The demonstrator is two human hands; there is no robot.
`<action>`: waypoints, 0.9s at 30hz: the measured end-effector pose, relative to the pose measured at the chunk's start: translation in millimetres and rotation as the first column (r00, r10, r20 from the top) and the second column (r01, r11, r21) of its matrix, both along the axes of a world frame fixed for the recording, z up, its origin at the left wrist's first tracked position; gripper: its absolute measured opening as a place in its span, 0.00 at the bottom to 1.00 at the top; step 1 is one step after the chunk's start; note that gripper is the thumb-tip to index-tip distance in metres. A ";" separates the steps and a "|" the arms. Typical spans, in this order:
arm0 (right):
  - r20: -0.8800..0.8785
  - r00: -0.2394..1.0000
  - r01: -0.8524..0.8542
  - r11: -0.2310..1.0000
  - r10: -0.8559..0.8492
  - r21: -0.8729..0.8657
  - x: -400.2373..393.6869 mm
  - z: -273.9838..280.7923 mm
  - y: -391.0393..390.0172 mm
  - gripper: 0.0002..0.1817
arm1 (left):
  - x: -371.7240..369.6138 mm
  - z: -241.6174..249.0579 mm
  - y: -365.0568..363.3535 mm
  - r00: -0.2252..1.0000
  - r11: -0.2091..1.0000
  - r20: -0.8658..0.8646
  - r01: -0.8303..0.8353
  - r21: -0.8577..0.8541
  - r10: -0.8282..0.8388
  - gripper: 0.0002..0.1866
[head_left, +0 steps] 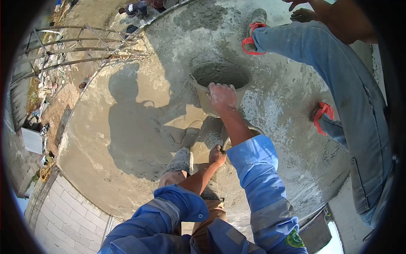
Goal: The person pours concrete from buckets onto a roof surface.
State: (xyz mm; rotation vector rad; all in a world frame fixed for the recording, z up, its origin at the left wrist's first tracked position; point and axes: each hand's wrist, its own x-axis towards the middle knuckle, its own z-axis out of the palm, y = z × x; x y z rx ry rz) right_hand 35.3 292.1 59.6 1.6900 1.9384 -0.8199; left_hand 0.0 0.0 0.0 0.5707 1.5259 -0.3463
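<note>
Reaching forward, your right hand [223,95] is clamped on the near rim of the mortar-filled pan [220,76]. Your left hand [217,155], below it, grips a partly hidden tool. Wet concrete slab [127,127] lies beneath both.

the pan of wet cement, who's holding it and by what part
The right hand grips the pan of wet cement by its near rim, fingers over the edge. The left hand is lower; what it holds cannot be told.

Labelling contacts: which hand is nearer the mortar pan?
Right. The right hand grips the near rim of the pan; the left hand is lower, apart from it.
</note>
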 end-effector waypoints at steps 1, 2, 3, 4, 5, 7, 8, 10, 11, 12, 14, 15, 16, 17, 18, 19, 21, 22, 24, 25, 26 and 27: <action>-0.033 0.999 0.020 0.999 -0.020 0.026 8.8 10.6 -12.6 0.13 | 8.4 22.6 -4.3 0.995 0.988 -0.058 0.085 0.132 -0.078 0.33; -0.072 0.997 0.042 0.997 -0.038 0.060 18.5 26.7 -21.9 0.11 | 14.7 45.3 -2.3 0.980 0.948 -0.133 0.177 0.263 -0.146 0.29; -0.056 0.997 0.071 0.972 -0.060 0.225 20.9 4.8 -3.1 0.10 | 7.4 -7.9 33.8 0.986 0.918 -0.112 0.157 0.365 -0.124 0.29; -0.090 0.992 0.109 0.951 -0.087 0.289 34.3 17.2 -19.1 0.09 | 2.8 0.7 23.8 0.977 0.901 -0.139 0.202 0.384 -0.160 0.29; -0.246 0.961 0.209 0.907 -0.123 0.365 50.9 22.1 -30.7 0.10 | -3.2 9.5 16.0 0.965 0.882 -0.165 0.252 0.399 -0.201 0.28; -0.392 0.907 0.323 0.852 -0.154 0.412 73.0 55.9 -53.5 0.10 | -20.2 64.2 21.6 0.987 0.924 -0.136 0.132 0.359 -0.088 0.28; -0.536 0.754 0.566 0.789 -0.379 0.240 80.5 79.2 -55.8 0.11 | -24.2 74.9 15.6 0.983 0.893 -0.171 0.129 0.432 -0.059 0.28; -0.631 0.526 0.750 0.660 -0.569 0.030 84.8 116.8 -60.4 0.12 | -35.4 100.9 11.1 0.968 0.857 -0.252 0.134 0.498 -0.005 0.26; -0.678 0.433 0.823 0.568 -0.594 0.028 87.8 132.2 -64.6 0.12 | -41.7 108.5 12.8 0.968 0.850 -0.250 0.138 0.508 -0.008 0.26; -0.721 0.337 0.883 0.470 -0.606 0.018 92.5 145.5 -72.2 0.12 | -47.5 114.4 13.9 0.951 0.793 -0.295 0.113 0.598 0.087 0.24; -0.732 0.250 0.929 0.370 -0.634 -0.004 107.8 159.5 -91.3 0.13 | -61.1 118.6 11.2 0.932 0.676 -0.329 0.147 0.722 0.149 0.23; -0.741 0.158 0.963 0.269 -0.652 -0.031 112.0 164.6 -100.4 0.13 | -67.6 112.7 12.6 0.936 0.617 -0.333 0.197 0.762 0.112 0.23; -0.826 -0.002 0.984 0.145 -0.563 -0.101 111.8 170.1 -110.0 0.13 | -68.6 105.0 14.3 0.921 0.641 -0.340 0.146 0.753 0.190 0.24; -0.824 -0.009 0.984 0.140 -0.567 -0.107 117.9 166.1 -131.8 0.13 | -68.3 103.6 15.9 0.897 0.665 -0.350 0.089 0.741 0.269 0.24; -0.851 -0.231 0.965 0.003 -0.472 -0.263 128.8 149.8 -151.7 0.13 | -71.7 115.3 25.5 0.895 0.660 -0.353 0.093 0.746 0.274 0.24; -0.831 -0.438 0.897 -0.112 -0.342 -0.427 135.4 143.1 -165.8 0.14 | -79.9 136.3 39.2 0.881 0.711 -0.381 0.077 0.698 0.279 0.28; -0.724 -0.604 0.797 -0.262 -0.333 -0.544 139.8 145.9 -202.2 0.15 | -101.5 158.9 50.1 0.862 0.757 -0.418 0.062 0.651 0.289 0.33; -0.698 -0.626 0.779 -0.322 -0.349 -0.538 138.5 155.7 -215.5 0.15 | -114.9 164.7 54.5 0.857 0.768 -0.422 0.050 0.639 0.295 0.32; -0.663 -0.652 0.756 -0.375 -0.368 -0.536 127.1 168.7 -227.7 0.16 | -138.8 176.5 58.6 0.845 0.737 -0.441 0.086 0.671 0.303 0.32; -0.743 -0.573 0.816 -0.324 -0.346 -0.479 116.6 175.4 -232.9 0.15 | -145.8 183.6 57.6 0.838 0.742 -0.452 0.088 0.665 0.305 0.32; -0.813 -0.489 0.867 -0.274 -0.316 -0.416 104.1 181.1 -236.8 0.14 | -153.8 190.1 57.9 0.829 0.723 -0.481 0.141 0.676 0.287 0.32; -0.807 -0.498 0.863 -0.269 -0.318 -0.427 91.3 181.4 -238.1 0.14 | -162.7 195.5 60.9 0.818 0.697 -0.507 0.196 0.690 0.272 0.32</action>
